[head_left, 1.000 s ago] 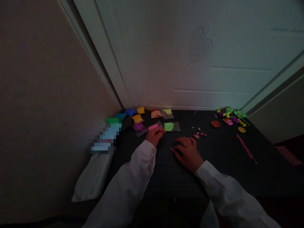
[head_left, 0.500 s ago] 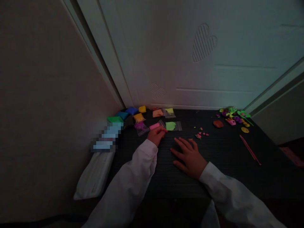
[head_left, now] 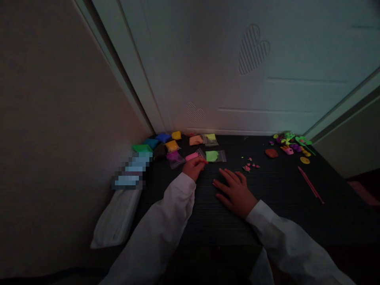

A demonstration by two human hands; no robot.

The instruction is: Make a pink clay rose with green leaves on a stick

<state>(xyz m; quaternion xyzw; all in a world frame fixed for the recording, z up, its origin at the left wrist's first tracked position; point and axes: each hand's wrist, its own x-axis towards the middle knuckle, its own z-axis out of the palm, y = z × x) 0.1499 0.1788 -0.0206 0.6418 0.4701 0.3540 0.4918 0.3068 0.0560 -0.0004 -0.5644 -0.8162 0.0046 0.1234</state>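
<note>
Left to right along the dark bench [head_left: 282,221]: pink packet [head_left: 192,156], just beyond the left hand [head_left: 194,168], whose fingers are drawn together, any contents indiscernible; light green packet [head_left: 211,156], near those fingertips; right hand [head_left: 236,194], palm down, fingers spread apart; small pink pieces [head_left: 246,168]; slender pink sticks [head_left: 310,184].

Dark tabletop [head_left: 282,190]: finely lined.
Left end: white packet [head_left: 118,217].
Rear left: blue packet [head_left: 163,137], orange packet [head_left: 172,146].
Centre: light-green packet [head_left: 211,156], small pink pieces [head_left: 247,168].
Right: red lump [head_left: 271,153], yellow disc [head_left: 304,160], pink sticks [head_left: 310,184].
</note>
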